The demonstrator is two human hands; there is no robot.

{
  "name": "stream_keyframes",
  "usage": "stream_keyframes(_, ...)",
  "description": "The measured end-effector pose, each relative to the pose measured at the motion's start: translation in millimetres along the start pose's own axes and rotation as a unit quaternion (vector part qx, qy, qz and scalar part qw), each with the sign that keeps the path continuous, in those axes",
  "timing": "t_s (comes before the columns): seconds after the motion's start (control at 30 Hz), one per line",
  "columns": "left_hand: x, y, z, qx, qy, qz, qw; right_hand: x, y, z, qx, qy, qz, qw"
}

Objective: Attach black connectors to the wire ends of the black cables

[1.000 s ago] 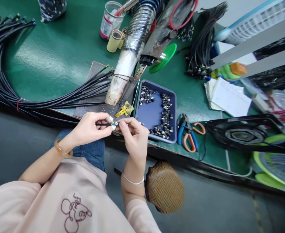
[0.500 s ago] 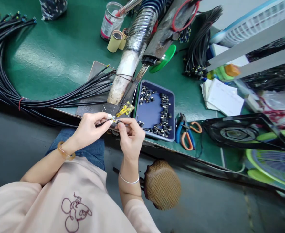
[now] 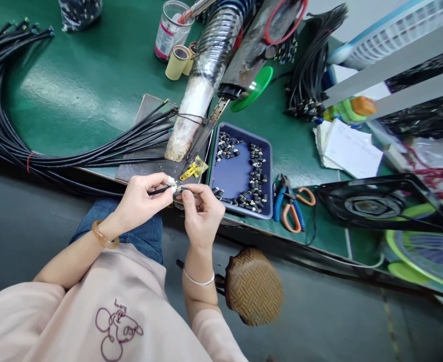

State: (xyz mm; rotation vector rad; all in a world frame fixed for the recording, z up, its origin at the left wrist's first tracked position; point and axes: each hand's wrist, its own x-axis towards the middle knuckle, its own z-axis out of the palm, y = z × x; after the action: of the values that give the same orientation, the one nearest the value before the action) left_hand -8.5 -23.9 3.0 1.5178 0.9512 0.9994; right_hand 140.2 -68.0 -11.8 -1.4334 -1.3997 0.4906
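My left hand (image 3: pixel 144 196) pinches a black cable (image 3: pixel 158 191) close to its stripped end, with white wraps on the fingertips. Thumb and fingers of my right hand (image 3: pixel 202 208) are closed on a small connector (image 3: pixel 180 189), which meets the cable's wire ends. The exact contact is too small to make out. Just beyond the fingers are a soldering iron (image 3: pixel 198 146) and a yellow clip (image 3: pixel 192 170). To the right, a blue-grey tray (image 3: pixel 232 173) holds several small black connectors. A bundle of black cables (image 3: pixel 67 160) lies along the bench's left side.
A foil-wrapped duct (image 3: pixel 195 95) slants over the green bench (image 3: pixel 89 75). Pliers (image 3: pixel 290 206) lie right of the tray, followed by a black fan frame (image 3: pixel 379 205). Papers (image 3: pixel 351 150) and a clear tub (image 3: pixel 171 32) stand further back. A round stool (image 3: pixel 254 286) is below the bench edge.
Both hands keep nearly the same place and grip. The cable in my left hand shows a little more clearly, and the view has shifted slightly.
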Motion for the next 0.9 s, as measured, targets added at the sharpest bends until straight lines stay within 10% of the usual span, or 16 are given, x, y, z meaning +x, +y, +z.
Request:
stream_keyframes(0.33,3,-4,3.4,-0.005,0.017,-0.012,1.000,4,1,2,-0.048,0.020,-0.032,0.998)
stream_keyframes(0.57,7,-6,5.2,0.010,0.040,-0.012,0.999,0,5,1,0.013,0.169,-0.047,0.984)
stream_keyframes(0.9,11,-7,8.0,0.042,0.057,0.022,0.997,8,1,8,-0.092,0.097,-0.166,0.977)
